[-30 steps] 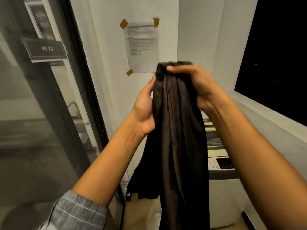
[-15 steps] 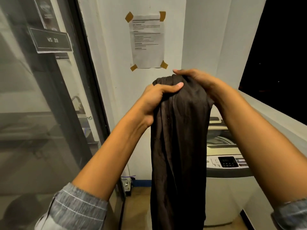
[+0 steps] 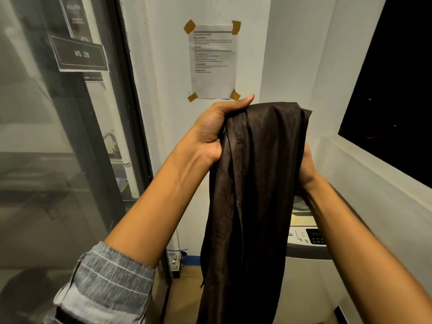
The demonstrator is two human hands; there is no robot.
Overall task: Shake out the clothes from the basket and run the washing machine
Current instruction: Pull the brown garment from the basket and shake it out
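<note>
Change: since the earlier frames the right hand has dropped from the top of the garment to its right edge, and the left hand's thumb now lies along the top fold.
Dark brown garment: held up at chest height in front of the white wall, hanging in long folds; its lower end is cut off by the frame's bottom edge.
Left hand: fingers curled round the garment's upper left edge.
Right hand: mostly hidden behind the cloth; its grasp cannot be made out.
Washing machine: low right, partly covered by garment and forearm; panel markings illegible.
Taped notice: print too small to read.
Door plate: blurred lettering.
</note>
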